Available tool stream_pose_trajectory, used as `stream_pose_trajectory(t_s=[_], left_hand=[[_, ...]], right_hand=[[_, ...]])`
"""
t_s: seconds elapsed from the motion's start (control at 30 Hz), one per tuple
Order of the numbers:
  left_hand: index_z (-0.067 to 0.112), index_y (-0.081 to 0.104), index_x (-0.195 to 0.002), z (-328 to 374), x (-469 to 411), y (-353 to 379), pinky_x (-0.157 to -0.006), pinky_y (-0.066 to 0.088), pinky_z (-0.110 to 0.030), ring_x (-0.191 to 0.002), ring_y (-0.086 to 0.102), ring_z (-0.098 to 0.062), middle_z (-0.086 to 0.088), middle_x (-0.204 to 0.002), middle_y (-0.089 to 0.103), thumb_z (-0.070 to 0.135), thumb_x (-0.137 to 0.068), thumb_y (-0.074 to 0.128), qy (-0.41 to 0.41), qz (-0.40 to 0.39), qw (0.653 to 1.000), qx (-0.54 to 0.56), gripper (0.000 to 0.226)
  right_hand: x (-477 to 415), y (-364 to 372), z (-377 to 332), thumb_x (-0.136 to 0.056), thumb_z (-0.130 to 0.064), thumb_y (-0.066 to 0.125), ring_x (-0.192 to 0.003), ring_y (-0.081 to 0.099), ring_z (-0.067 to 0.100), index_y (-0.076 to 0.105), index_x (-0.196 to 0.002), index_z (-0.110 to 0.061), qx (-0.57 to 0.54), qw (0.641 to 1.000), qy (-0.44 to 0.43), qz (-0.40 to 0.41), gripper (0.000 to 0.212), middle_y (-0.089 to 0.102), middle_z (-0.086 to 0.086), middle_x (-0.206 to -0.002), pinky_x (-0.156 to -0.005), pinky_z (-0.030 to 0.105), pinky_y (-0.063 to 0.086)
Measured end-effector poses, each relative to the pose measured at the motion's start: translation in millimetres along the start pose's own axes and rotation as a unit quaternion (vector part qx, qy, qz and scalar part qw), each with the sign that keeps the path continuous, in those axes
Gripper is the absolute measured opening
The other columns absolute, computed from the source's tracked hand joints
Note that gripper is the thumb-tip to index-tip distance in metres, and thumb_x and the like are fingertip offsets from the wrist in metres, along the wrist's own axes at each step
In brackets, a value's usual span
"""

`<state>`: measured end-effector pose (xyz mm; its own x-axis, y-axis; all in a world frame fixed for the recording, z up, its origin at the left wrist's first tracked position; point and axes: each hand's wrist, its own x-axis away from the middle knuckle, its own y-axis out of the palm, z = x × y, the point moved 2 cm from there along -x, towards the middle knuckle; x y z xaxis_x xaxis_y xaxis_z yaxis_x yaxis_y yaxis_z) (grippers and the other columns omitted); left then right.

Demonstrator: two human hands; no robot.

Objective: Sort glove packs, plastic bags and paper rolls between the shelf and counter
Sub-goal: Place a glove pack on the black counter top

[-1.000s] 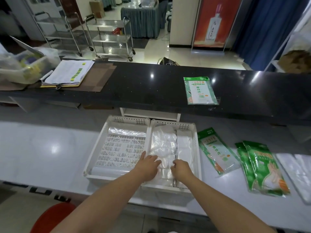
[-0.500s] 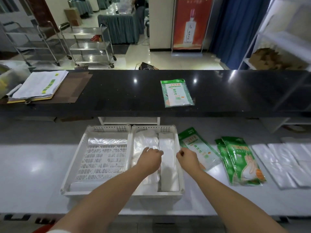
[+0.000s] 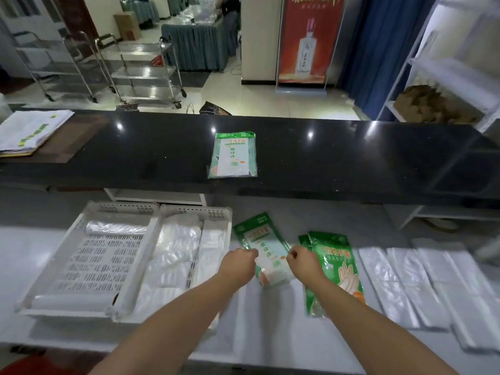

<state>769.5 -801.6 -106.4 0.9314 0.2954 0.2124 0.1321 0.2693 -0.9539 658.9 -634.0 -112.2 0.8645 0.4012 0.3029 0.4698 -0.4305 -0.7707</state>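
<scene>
Left hand (image 3: 238, 262) and right hand (image 3: 304, 259) have moved from the tray (image 3: 121, 207) onto the glove pack (image 3: 266, 243), curled fingers pinching its edges, so gloves likely come next.

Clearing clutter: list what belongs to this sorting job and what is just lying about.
Job: green plastic glove packs; flat clear plastic bags; white slotted plastic trays.
Lying about: white paper stack; steel wheeled trolley; red standing banner.

Stack of paperwork (image 3: 29, 131) far left and beyond my left hand (image 3: 238, 266), two steel trolleys (image 3: 146, 74) farther beyond it, red bottle banner (image 3: 308, 39) well beyond my right hand (image 3: 305, 263), blue curtain (image 3: 378, 50) right of that banner.
</scene>
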Motion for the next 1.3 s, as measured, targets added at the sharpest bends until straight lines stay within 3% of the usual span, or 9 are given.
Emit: stream_pose_trajectory(t_s=[0.13,0.2,0.4,0.53,0.63,0.8,0.97,1.07,1.3], left_hand=[[0.024,0.056,-0.137,17.7,-8.8,29.1,-0.098,0.05,-0.041,-0.118,0.057,-0.027,-0.003,-0.136,0.055,0.019,-0.091,0.05,-0.078,-0.051,0.991,0.101,0.047],[0.025,0.052,-0.139,22.8,-11.2,44.2,-0.097,0.05,-0.044,-0.119,0.055,-0.028,-0.003,-0.134,0.052,0.023,-0.093,0.049,-0.074,-0.077,0.99,0.094,0.047],[0.017,0.06,-0.124,26.2,5.9,72.8,-0.091,0.05,-0.04,-0.121,0.049,-0.026,-0.004,-0.13,0.049,0.019,-0.092,0.05,-0.046,-0.107,0.992,0.039,0.033],[0.017,0.06,-0.127,26.4,17.0,71.3,-0.096,0.048,-0.037,-0.122,0.052,-0.025,-0.004,-0.132,0.055,0.017,-0.097,0.048,-0.064,-0.107,0.989,0.075,0.033],[0.019,0.058,-0.132,24.6,23.2,71.2,-0.099,0.048,-0.04,-0.123,0.053,-0.027,-0.004,-0.134,0.056,0.02,-0.099,0.042,-0.078,-0.115,0.986,0.098,0.037],[0.014,0.063,-0.12,27.0,31.7,68.8,-0.094,0.049,-0.037,-0.111,0.058,-0.027,-0.007,-0.129,0.058,0.017,-0.099,0.039,-0.107,-0.1,0.979,0.145,0.031],[0.008,0.058,-0.133,30.1,39.7,58.2,-0.099,0.047,-0.032,-0.118,0.059,-0.031,-0.014,-0.135,0.058,0.016,-0.1,0.046,-0.14,-0.042,0.966,0.211,0.036],[0.007,0.056,-0.134,33.7,47.5,44.6,-0.09,0.046,-0.028,-0.115,0.061,-0.031,-0.016,-0.13,0.062,0.013,-0.099,0.048,-0.146,-0.004,0.958,0.249,0.037],[0.022,0.05,-0.143,33.8,83.3,22.2,-0.094,0.047,-0.029,-0.117,0.059,-0.026,-0.011,-0.131,0.062,0.019,-0.101,0.048,-0.151,0.022,0.933,0.326,0.042]], right_hand=[[-23.5,0.4,18.4,-0.094,-0.02,0.054,-0.089,0.064,0.029,0.069,-0.109,-0.013,0.034,0.998,-0.032,-0.044,0.023,0.072,0.013,-0.105,-0.071,0.029,0.046],[-35.0,6.1,22.1,-0.094,-0.02,0.058,-0.102,0.065,0.029,0.064,-0.126,-0.014,0.039,0.996,-0.05,-0.067,0.033,0.069,0.012,-0.119,-0.079,0.028,0.047],[-52.8,20.2,20.7,-0.093,-0.02,0.063,-0.103,0.065,0.029,0.05,-0.141,-0.016,0.045,0.992,-0.039,-0.114,0.05,0.063,0.014,-0.127,-0.082,0.031,0.052],[-51.3,26.7,22.6,-0.091,-0.015,0.06,-0.099,0.066,0.031,0.05,-0.14,-0.016,0.021,0.992,-0.009,-0.125,0.05,0.067,0.016,-0.12,-0.07,0.027,0.046],[-44.3,28.2,26.2,-0.092,-0.012,0.058,-0.095,0.066,0.029,0.051,-0.138,-0.015,0.007,0.993,0.002,-0.122,0.046,0.069,0.013,-0.117,-0.071,0.027,0.049],[-25.8,21.5,29.5,-0.093,-0.008,0.06,-0.084,0.066,0.022,0.051,-0.14,-0.015,-0.036,0.993,0.002,-0.111,0.048,0.072,0.01,-0.113,-0.057,0.023,0.046],[2.2,3.9,26.6,-0.093,-0.008,0.062,-0.07,0.065,0.014,0.05,-0.141,-0.017,-0.084,0.994,-0.015,-0.07,0.05,0.071,0.001,-0.085,-0.054,0.023,0.047],[29.1,-11.2,21.2,-0.095,-0.006,0.062,-0.058,0.055,0.01,0.048,-0.142,-0.017,-0.112,0.993,-0.025,-0.035,0.05,0.061,-0.001,-0.074,-0.051,0.023,0.044],[84.6,-26.9,6.8,-0.093,-0.011,0.066,-0.06,0.053,0.008,0.049,-0.143,-0.021,-0.157,0.986,-0.037,0.039,0.054,0.062,0.0,-0.081,-0.054,0.023,0.044]])
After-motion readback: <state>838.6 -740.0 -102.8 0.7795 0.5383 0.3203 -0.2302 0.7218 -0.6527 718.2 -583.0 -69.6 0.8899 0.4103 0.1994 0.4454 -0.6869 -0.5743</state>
